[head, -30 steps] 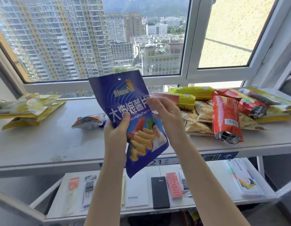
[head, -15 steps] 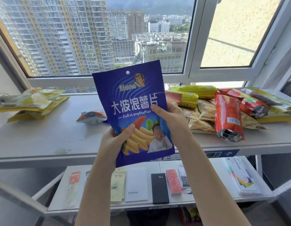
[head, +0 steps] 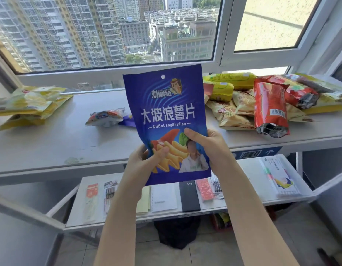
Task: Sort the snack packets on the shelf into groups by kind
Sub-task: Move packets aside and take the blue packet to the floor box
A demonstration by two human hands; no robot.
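Both hands clamping blue chip packet upright, long axis vertical; matching blue scrap lying far-left on shelf, left hand nearer.

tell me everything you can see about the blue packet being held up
The blue packet is a flat, glossy pouch held upright, front toward the camera, above the shelf edge. It has a punched hang hole at top, a cartoon logo, large white Chinese characters over "DaBoLangShuPian", and pictured wavy chips below. The left hand and right hand pinch its lower corners, thumbs on the front.
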